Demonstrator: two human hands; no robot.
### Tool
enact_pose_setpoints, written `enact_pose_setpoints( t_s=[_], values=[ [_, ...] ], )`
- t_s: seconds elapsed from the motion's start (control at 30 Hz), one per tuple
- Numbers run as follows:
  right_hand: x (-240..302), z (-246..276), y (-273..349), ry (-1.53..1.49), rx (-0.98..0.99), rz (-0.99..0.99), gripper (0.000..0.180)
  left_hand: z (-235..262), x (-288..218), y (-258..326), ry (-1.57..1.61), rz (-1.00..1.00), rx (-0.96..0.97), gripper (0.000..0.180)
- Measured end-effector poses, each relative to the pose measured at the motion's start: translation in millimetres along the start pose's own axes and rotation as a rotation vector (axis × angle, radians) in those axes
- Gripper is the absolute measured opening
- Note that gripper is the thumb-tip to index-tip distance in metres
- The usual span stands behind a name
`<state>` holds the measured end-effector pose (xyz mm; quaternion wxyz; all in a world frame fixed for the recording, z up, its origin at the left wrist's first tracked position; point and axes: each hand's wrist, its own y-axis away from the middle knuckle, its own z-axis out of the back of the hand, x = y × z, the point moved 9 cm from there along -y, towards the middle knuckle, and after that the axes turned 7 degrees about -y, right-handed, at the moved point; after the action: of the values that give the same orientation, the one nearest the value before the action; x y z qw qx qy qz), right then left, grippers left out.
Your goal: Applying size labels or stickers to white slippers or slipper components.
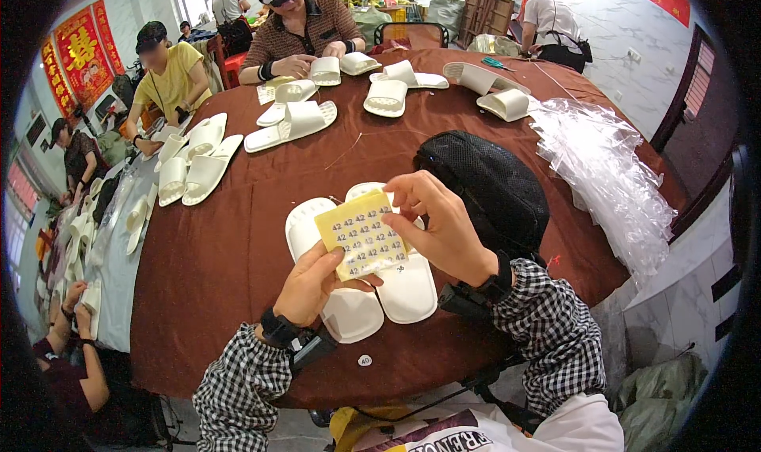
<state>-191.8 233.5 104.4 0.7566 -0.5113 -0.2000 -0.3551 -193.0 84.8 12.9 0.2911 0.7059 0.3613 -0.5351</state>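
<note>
My left hand [311, 282] holds a yellow sheet of small round size stickers [361, 235] by its lower edge, above a pair of white slippers [372, 289] lying sole-up on the round brown table [222, 262]. My right hand [440, 222] pinches at the sheet's upper right corner with thumb and forefinger. One loose round sticker [365, 360] lies on the table near the front edge.
A black mesh cap or bag [491, 183] sits just right of my hands. Clear plastic bags [606, 167] are piled at the right. More white slippers [289, 119] are spread across the far side, where other people sit working.
</note>
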Motion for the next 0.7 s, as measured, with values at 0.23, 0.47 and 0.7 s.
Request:
enact_pose_setpoints(
  t_s=[0.23, 0.47, 0.7],
  values=[
    [3.6, -15.5, -0.8, -0.148, 0.199, -0.011, 0.056, 24.5, -10.5, 1.3, 0.099, -0.094, -0.207, 0.042],
    [6.4, -26.2, 3.6, -0.032, 0.269, 0.068, 0.046, 24.0, -11.3, 2.1, 0.093, -0.078, -0.198, 0.042],
    [17.2, -23.6, 6.8, 0.179, 0.197, 0.197, 0.038, 28.6, -7.2, -0.1, 0.146, -0.126, -0.23, 0.039]
  ],
)
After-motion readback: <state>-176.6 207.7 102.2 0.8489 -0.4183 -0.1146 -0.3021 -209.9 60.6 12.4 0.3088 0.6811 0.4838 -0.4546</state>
